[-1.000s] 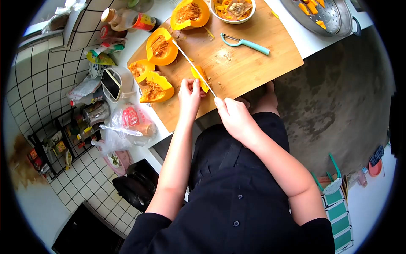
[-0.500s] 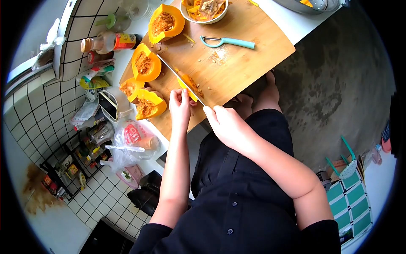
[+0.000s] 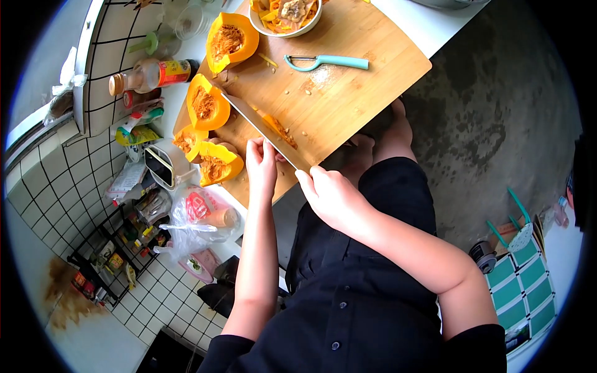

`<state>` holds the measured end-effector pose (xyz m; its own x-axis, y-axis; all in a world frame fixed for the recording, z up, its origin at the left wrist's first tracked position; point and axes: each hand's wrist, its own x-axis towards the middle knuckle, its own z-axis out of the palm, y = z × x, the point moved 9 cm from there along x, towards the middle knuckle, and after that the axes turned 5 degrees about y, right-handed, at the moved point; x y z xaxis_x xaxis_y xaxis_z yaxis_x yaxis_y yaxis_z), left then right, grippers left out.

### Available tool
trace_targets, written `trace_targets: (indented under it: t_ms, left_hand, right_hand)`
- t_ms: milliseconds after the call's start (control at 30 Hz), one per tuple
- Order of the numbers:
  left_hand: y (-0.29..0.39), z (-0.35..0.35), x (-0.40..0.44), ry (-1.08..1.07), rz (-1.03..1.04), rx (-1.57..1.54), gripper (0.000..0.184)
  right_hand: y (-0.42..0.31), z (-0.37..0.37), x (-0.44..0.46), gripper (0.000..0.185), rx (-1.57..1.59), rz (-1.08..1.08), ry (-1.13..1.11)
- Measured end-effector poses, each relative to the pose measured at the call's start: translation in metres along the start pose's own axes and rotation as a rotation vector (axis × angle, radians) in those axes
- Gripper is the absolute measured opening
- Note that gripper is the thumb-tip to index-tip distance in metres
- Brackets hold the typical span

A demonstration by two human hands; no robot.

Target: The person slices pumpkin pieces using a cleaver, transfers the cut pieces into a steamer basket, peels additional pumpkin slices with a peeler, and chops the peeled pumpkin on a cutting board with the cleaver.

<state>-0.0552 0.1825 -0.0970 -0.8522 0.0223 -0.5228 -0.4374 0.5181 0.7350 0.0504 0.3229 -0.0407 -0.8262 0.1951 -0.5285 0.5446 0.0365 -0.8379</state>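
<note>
My right hand [image 3: 333,193] is closed around the handle of a kitchen knife [image 3: 256,123], whose long blade slants up and left over the cutting board [image 3: 367,37]. Beside the blade's near end, my left hand [image 3: 261,165] has its fingers bent and pressed together at a pumpkin piece [image 3: 281,132]. The blade hides much of that piece, and part of the left fingers is out of sight too. Left of the blade lie seeded pumpkin chunks: one cut wedge [image 3: 208,102], a lower wedge [image 3: 219,165] and a larger one [image 3: 231,42] at the back.
A turquoise peeler [image 3: 336,61] lies on the board among scattered seeds. A white bowl [image 3: 286,31] of pumpkin scraps stands at the far edge. Along the left wall are a sauce bottle [image 3: 155,73], a white container [image 3: 168,158] and a plastic bag [image 3: 199,211].
The knife blade has tilted, showing more of its flat side and covering the yellow part of the pumpkin piece. My right hand has moved slightly down. The whole view has shifted a little.
</note>
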Motion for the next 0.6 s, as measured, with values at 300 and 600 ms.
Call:
trace_targets:
  t_ms: [300,600]
  left_hand:
    - [-0.005,0.001,0.008,-0.044,0.050,-0.124,0.018]
    - [-0.004,0.000,0.005,-0.062,0.040,-0.077,0.018]
  right_hand:
    - [0.020,0.006,0.012,0.039,0.102,0.019,-0.018]
    - [0.026,0.016,0.023,0.039,-0.050,0.003,0.092]
